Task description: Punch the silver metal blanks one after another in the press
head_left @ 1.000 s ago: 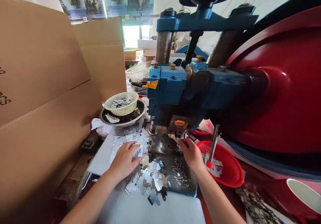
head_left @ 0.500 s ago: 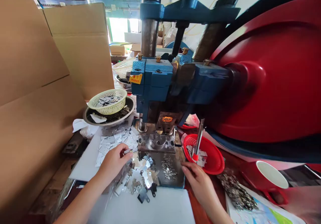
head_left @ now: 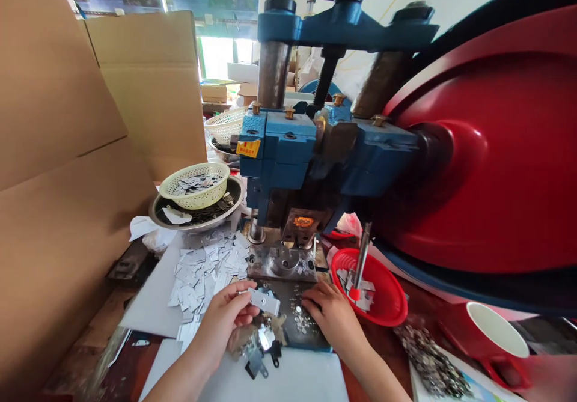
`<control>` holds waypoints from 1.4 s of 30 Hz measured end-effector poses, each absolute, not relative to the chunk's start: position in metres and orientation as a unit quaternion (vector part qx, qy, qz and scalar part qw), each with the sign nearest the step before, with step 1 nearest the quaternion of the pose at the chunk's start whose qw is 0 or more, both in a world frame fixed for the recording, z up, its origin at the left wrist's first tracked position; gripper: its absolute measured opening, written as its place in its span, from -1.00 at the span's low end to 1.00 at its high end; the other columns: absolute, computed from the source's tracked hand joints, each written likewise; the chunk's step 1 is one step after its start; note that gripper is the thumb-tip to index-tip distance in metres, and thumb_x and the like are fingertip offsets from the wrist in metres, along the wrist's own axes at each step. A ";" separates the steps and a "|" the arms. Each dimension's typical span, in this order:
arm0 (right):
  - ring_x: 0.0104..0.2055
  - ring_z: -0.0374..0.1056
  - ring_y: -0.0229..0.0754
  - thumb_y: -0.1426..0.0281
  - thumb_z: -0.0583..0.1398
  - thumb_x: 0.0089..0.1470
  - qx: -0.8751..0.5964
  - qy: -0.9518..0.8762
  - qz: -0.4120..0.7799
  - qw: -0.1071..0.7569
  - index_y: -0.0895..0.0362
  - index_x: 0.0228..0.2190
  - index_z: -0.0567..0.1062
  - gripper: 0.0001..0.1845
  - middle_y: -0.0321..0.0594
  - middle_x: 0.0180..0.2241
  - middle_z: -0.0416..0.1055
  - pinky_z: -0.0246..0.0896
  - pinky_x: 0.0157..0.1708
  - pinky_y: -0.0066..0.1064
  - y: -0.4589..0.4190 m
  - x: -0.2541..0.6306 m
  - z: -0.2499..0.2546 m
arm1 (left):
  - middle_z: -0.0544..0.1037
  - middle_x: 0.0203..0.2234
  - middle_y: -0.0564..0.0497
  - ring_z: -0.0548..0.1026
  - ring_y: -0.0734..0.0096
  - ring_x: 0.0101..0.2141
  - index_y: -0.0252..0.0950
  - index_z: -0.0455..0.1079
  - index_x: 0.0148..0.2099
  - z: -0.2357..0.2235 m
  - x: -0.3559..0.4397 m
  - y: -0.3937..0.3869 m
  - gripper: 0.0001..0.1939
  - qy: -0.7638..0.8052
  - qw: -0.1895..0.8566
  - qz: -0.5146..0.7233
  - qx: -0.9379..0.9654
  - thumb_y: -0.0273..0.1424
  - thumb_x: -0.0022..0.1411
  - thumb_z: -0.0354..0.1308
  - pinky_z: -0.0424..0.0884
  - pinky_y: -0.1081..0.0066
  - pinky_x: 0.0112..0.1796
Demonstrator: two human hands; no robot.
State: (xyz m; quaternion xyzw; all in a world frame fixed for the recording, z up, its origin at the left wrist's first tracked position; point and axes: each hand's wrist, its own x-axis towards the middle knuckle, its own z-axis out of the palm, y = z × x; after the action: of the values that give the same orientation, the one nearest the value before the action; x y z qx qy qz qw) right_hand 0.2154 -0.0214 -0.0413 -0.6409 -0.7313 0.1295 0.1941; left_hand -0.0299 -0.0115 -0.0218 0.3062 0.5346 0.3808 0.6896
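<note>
My left hand (head_left: pixel 225 315) pinches a flat silver metal plate (head_left: pixel 265 301) with a hole in it, held above the near part of the press base. Under it lies a heap of loose metal pieces (head_left: pixel 265 337), some grey and some dark. My right hand (head_left: pixel 336 315) rests over the base's right side with its fingers loosely spread. Its fingertips are beside small round metal discs (head_left: pixel 299 321); nothing shows in them. Behind both hands stands the blue press (head_left: pixel 286 152), with its round die (head_left: pixel 285 261) bare on the bolster.
Many flat plates (head_left: pixel 210 276) cover the white board at left, near a pale basket (head_left: pixel 216 193) on a metal basin (head_left: pixel 155 213). A red basket (head_left: pixel 392 309) with a metal rod (head_left: pixel 362 264), a red mug (head_left: pixel 469 330) and a large red flywheel (head_left: pixel 509 149) are at right.
My left hand has moved right and now holds a plate out over the heap. My right hand has shifted left from the base's edge to the small discs. The view has tilted slightly.
</note>
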 end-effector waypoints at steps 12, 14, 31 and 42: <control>-0.26 0.34 -0.13 0.37 0.00 0.18 -0.614 -0.700 0.078 0.356 0.10 -0.39 0.44 -0.76 -0.16 -0.36 0.41 0.25 -0.22 -0.32 0.029 0.193 -0.028 | 0.56 -0.46 -0.03 0.53 0.43 -0.41 -0.35 0.43 -0.05 -0.024 -0.031 -0.011 -0.56 0.525 0.686 0.423 0.273 -0.28 0.01 0.29 0.41 0.53 -0.41; -0.26 0.34 -0.12 0.38 0.02 0.15 -0.626 -0.701 0.074 0.334 0.11 -0.44 0.45 -0.77 -0.16 -0.38 0.41 0.23 -0.21 -0.32 0.043 0.184 -0.023 | 0.57 -0.46 -0.03 0.53 0.42 -0.42 -0.35 0.44 -0.06 -0.023 -0.032 -0.011 -0.56 0.528 0.685 0.423 0.270 -0.27 0.00 0.29 0.41 0.54 -0.42; -0.31 0.36 -0.13 0.13 0.07 0.08 -0.638 -0.552 0.294 0.449 0.12 -0.30 0.48 -0.65 -0.21 -0.41 0.44 0.25 -0.27 -0.35 0.008 0.188 -0.030 | 0.56 -0.48 -0.02 0.55 0.45 -0.41 -0.35 0.42 -0.10 -0.010 -0.026 -0.008 -0.74 0.502 0.709 0.431 0.246 -0.42 0.13 0.18 0.43 0.57 -0.43; -0.48 0.31 -0.23 0.01 0.21 -0.06 -0.541 -0.395 0.560 0.488 0.16 -0.18 0.51 -0.46 -0.25 -0.52 0.43 0.24 -0.43 -0.41 -0.045 0.150 -0.004 | 0.56 -0.50 -0.03 0.56 0.47 -0.46 -0.35 0.46 -0.16 0.010 -0.012 -0.020 -0.80 0.473 0.744 0.421 0.215 -0.49 0.12 0.17 0.46 0.60 -0.46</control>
State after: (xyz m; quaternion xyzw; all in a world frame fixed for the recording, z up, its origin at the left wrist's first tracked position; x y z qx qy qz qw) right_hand 0.1496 -0.0453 -0.0044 -0.5412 -0.3946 0.5598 0.4879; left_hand -0.0124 -0.0201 0.0099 0.2145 0.4726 0.4208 0.7440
